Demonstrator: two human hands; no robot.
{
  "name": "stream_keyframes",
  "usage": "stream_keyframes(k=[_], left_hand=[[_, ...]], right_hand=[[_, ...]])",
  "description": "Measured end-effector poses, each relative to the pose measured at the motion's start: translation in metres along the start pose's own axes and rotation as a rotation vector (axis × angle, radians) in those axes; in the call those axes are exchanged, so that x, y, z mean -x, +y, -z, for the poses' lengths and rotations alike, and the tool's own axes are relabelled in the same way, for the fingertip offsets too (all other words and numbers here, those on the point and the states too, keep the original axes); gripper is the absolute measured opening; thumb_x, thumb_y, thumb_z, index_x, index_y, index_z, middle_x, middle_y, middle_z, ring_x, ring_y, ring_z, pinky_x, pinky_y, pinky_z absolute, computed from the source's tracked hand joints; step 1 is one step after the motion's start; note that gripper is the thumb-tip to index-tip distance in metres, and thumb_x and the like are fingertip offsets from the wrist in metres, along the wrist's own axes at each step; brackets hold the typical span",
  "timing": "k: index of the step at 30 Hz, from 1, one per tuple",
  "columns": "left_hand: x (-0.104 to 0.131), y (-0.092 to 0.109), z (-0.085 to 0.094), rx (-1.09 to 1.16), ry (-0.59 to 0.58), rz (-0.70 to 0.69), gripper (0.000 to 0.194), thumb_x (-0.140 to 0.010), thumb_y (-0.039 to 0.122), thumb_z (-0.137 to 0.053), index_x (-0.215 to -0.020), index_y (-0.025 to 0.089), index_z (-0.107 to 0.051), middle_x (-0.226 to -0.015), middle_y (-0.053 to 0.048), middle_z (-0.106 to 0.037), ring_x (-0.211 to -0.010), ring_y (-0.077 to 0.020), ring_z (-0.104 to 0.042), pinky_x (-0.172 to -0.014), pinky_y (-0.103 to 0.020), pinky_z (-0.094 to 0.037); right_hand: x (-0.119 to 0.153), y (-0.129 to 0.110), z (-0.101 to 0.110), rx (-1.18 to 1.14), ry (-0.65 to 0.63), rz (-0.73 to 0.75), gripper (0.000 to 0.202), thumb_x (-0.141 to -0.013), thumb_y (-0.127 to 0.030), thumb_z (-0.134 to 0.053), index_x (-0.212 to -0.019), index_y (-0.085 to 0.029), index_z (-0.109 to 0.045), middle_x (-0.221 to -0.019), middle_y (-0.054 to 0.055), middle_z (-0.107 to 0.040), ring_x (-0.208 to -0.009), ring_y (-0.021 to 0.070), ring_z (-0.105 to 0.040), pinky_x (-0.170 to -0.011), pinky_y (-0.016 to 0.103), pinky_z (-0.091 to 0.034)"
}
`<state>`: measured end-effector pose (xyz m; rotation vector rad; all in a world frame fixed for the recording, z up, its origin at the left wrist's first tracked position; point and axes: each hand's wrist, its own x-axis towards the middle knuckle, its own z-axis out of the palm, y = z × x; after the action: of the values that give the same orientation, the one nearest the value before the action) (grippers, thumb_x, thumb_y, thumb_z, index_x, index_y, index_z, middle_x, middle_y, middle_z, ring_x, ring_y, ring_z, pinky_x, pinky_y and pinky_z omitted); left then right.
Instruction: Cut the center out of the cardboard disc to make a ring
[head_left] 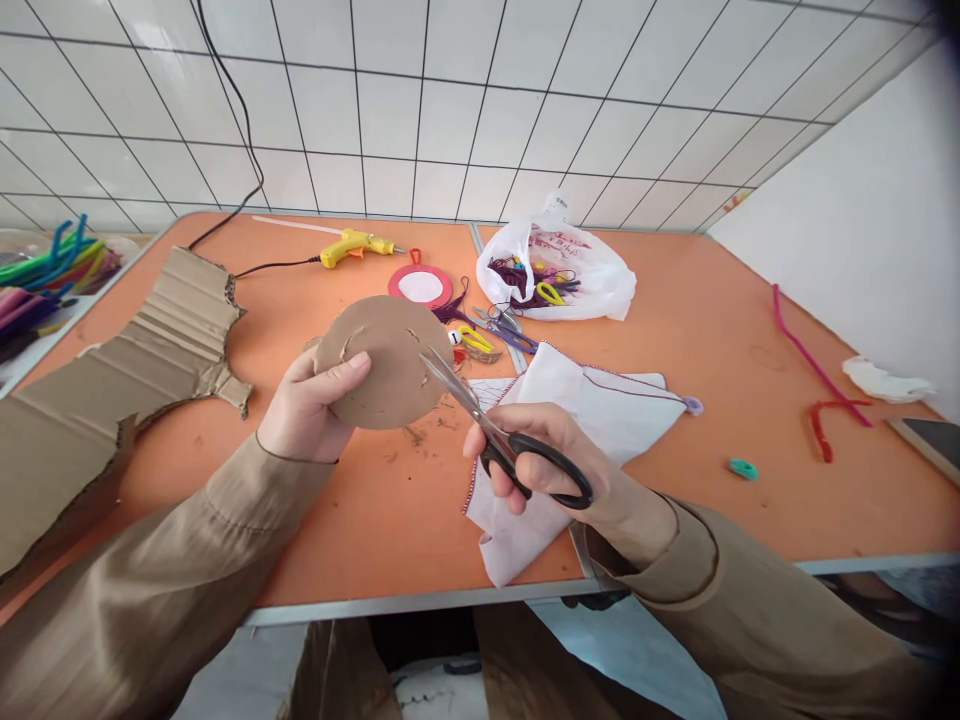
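Observation:
My left hand (311,405) grips a round brown cardboard disc (397,375) at its left edge, thumb on top and fingers beneath. The disc is held above the orange table and has small torn marks on its face. My right hand (551,460) holds black-handled scissors (491,435), its fingers in and around the handles. The blades point up and left, with their tips at the right part of the disc; whether they touch it I cannot tell. Under my right hand lies a white cloth (600,400) with dark red stitching.
Cut cardboard (112,390) covers the left side. Behind are a yellow glue gun (356,247) with its cord, a red-rimmed disc (420,286), purple-handled scissors (510,332) and a white plastic bag (600,280). Pipe cleaners (806,350) and a phone-like object (930,445) lie right.

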<state>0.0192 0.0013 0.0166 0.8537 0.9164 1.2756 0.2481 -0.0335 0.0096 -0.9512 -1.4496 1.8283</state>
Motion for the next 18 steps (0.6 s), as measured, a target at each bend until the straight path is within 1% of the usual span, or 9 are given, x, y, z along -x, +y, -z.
stream_keyframes(k=[3, 5, 8, 12, 18], left_hand=[[0.0013, -0.0013, -0.0007, 0.004, -0.009, 0.038, 0.019, -0.073, 0.023, -0.070, -0.090, 0.015, -0.075, -0.092, -0.010, -0.076, -0.100, -0.0325, -0.068, -0.081, -0.040, -0.058], [0.0015, -0.0026, -0.0005, 0.015, -0.004, 0.055, 0.020, -0.073, 0.024, -0.071, -0.090, 0.015, -0.075, -0.092, -0.009, -0.076, -0.099, -0.0322, -0.069, -0.081, -0.040, -0.058], [0.0002, -0.0041, 0.0007, 0.026, 0.003, 0.041, 0.021, -0.072, 0.026, -0.073, -0.090, 0.015, -0.074, -0.094, -0.010, -0.076, -0.100, -0.0323, -0.069, -0.084, -0.041, -0.057], [-0.0013, -0.0039, 0.0020, 0.033, 0.000, 0.008, 0.019, -0.072, 0.027, -0.073, -0.087, 0.015, -0.075, -0.093, -0.010, -0.076, -0.103, -0.0328, -0.068, -0.087, -0.041, -0.056], [0.0002, -0.0032, 0.0009, 0.009, -0.020, 0.031, 0.022, -0.071, 0.026, -0.072, -0.090, 0.015, -0.075, -0.094, -0.010, -0.076, -0.102, -0.0339, -0.068, -0.084, -0.042, -0.058]], right_hand=[[0.0013, 0.0005, -0.0008, -0.052, 0.013, -0.031, 0.061, -0.062, -0.067, -0.076, -0.086, -0.012, -0.063, -0.058, -0.001, -0.059, -0.043, 0.0077, -0.052, -0.040, 0.018, -0.036], [0.0018, 0.0022, -0.0007, -0.077, 0.010, -0.010, 0.060, -0.064, -0.066, -0.075, -0.089, -0.012, -0.064, -0.057, -0.001, -0.060, -0.043, 0.0086, -0.052, -0.039, 0.018, -0.037], [0.0020, 0.0050, 0.0000, -0.101, 0.000, 0.032, 0.056, -0.069, -0.062, -0.074, -0.091, -0.012, -0.065, -0.057, 0.000, -0.061, -0.043, 0.0096, -0.053, -0.038, 0.019, -0.037], [0.0024, 0.0055, 0.0003, -0.105, 0.017, 0.029, 0.053, -0.069, -0.061, -0.074, -0.089, -0.013, -0.065, -0.057, 0.000, -0.061, -0.045, 0.0107, -0.054, -0.038, 0.019, -0.038], [0.0035, 0.0058, 0.0009, -0.096, 0.000, 0.046, 0.051, -0.071, -0.059, -0.073, -0.091, -0.013, -0.065, -0.059, 0.001, -0.061, -0.048, 0.0109, -0.056, -0.039, 0.018, -0.040]])
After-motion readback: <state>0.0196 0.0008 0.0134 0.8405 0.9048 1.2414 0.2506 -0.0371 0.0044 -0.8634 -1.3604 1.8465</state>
